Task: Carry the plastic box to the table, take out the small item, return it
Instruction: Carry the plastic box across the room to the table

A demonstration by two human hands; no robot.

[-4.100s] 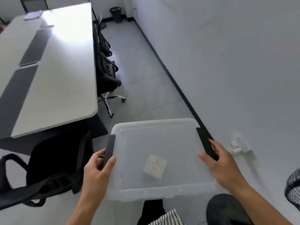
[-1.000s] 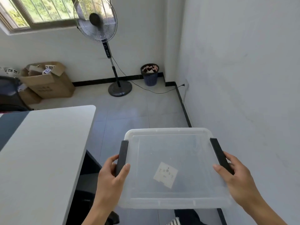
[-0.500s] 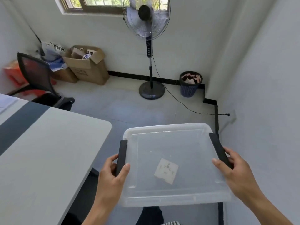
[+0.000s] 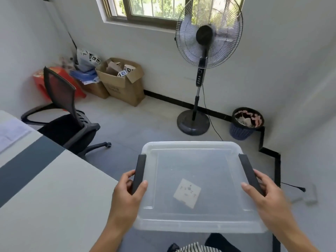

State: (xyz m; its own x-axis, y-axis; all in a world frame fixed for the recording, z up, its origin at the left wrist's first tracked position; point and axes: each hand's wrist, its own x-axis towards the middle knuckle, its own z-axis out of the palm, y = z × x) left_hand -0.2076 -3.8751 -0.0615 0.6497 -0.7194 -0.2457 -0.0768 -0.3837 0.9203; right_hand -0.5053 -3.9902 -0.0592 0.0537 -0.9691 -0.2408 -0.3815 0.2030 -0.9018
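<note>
View has swung further left since half a second ago: more window and an office chair (image 4: 67,122) now showing, box in the same carry.

I've got the lidded clear plastic box (image 4: 196,186) held level in the air, just off the desk's (image 4: 45,197) right edge, not over it. Left hand (image 4: 127,193) is clamped on the left black latch (image 4: 139,173), right hand (image 4: 269,195) on the right one. The small item (image 4: 187,192), a white square piece, lies inside. I reckon it's the carry step; next, swing left and set it down clear of the desk's edge.
</note>
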